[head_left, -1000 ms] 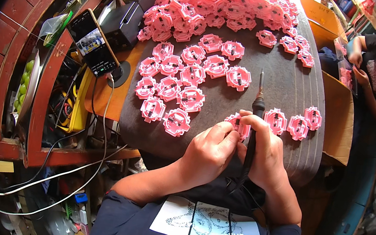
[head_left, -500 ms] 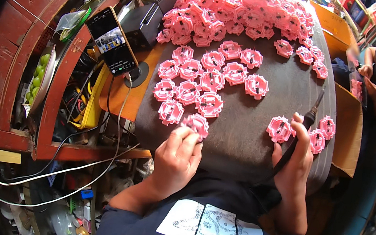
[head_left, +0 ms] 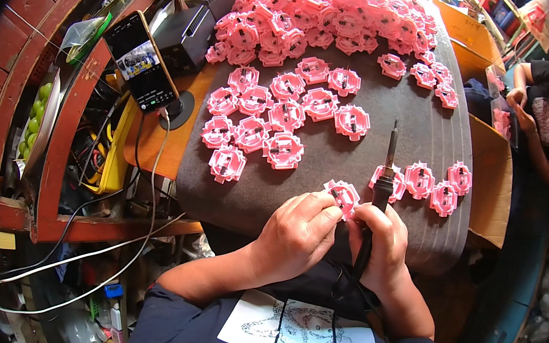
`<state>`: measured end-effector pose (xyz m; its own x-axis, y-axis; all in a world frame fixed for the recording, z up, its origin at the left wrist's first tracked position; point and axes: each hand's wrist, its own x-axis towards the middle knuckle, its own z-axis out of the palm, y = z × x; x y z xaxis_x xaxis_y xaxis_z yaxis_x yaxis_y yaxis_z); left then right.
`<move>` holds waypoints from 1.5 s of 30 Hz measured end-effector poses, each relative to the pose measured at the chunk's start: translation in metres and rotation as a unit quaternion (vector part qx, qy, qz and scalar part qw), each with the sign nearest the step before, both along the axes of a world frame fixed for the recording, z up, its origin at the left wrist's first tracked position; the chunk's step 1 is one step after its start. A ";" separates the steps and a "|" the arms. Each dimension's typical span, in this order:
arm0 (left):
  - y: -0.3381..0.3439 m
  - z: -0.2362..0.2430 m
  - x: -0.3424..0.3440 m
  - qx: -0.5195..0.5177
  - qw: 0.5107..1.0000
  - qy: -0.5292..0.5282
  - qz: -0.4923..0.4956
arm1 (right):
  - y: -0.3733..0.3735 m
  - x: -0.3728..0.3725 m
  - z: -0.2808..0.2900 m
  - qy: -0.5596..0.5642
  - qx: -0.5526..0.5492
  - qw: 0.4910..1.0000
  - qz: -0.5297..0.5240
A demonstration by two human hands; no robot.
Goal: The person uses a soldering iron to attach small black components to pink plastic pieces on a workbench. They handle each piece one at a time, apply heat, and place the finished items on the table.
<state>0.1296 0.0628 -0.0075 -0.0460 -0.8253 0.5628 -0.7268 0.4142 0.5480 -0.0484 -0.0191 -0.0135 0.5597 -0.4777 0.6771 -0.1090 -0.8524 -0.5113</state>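
Observation:
My left hand (head_left: 299, 234) pinches a pink plastic part (head_left: 342, 197) with a dark strip inside, just above the table's near edge. My right hand (head_left: 381, 244) is closed round a soldering iron (head_left: 383, 186), its tip pointing up and away from me. The right fingertips are at the right side of the held part; whether they grip it too, I cannot tell. Behind the iron lies a similar pink part (head_left: 395, 186), partly covered. Several more, among them one pink part (head_left: 419, 181), lie to its right.
Several pink parts (head_left: 286, 115) lie spread left of centre on the dark table (head_left: 332, 155), with a large heap (head_left: 335, 23) at the far end. At left stand a phone (head_left: 141, 64) and a black box (head_left: 185, 35). A cardboard box (head_left: 492, 179) and another person (head_left: 540, 102) are at right.
My left hand has carried its pink part rightward, away from the laid-out group. My right hand has come left to meet it, and the soldering iron has swung closer to upright.

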 end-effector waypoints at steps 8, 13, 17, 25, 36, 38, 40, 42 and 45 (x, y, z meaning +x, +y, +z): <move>-0.003 0.004 -0.001 -0.001 0.999 0.041 0.003 | 0.001 -0.003 0.004 0.016 0.008 1.000 -0.002; -0.002 -0.004 -0.003 -0.003 0.996 0.084 0.006 | 0.004 0.006 0.010 -0.007 0.032 0.999 -0.003; -0.006 0.000 0.000 -0.004 0.997 0.079 0.003 | 0.005 0.009 0.004 -0.029 0.065 0.997 -0.005; -0.007 -0.001 0.003 0.016 0.995 0.096 -0.013 | 0.006 0.011 0.001 -0.035 0.082 0.996 -0.017; -0.006 0.000 -0.001 -0.001 0.998 0.048 0.026 | 0.011 0.008 -0.004 -0.092 0.011 0.996 -0.020; -0.006 0.000 0.000 0.004 0.999 0.046 0.028 | 0.008 0.007 -0.004 -0.081 -0.005 0.996 0.025; -0.006 0.000 0.000 0.007 0.998 0.048 0.034 | 0.008 0.008 -0.001 -0.044 -0.016 0.999 0.016; -0.005 -0.001 0.000 0.006 0.998 0.054 0.042 | 0.009 0.009 -0.002 -0.048 -0.008 0.999 0.014; -0.006 -0.004 -0.001 -0.003 0.996 0.071 0.052 | 0.009 0.011 -0.002 -0.043 -0.004 0.999 0.006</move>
<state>0.1282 0.0571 -0.0118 0.1209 -0.8181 0.5622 -0.6815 0.3434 0.6463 -0.0376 -0.0102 -0.0152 0.5056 -0.4664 0.7258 -0.0551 -0.8570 -0.5123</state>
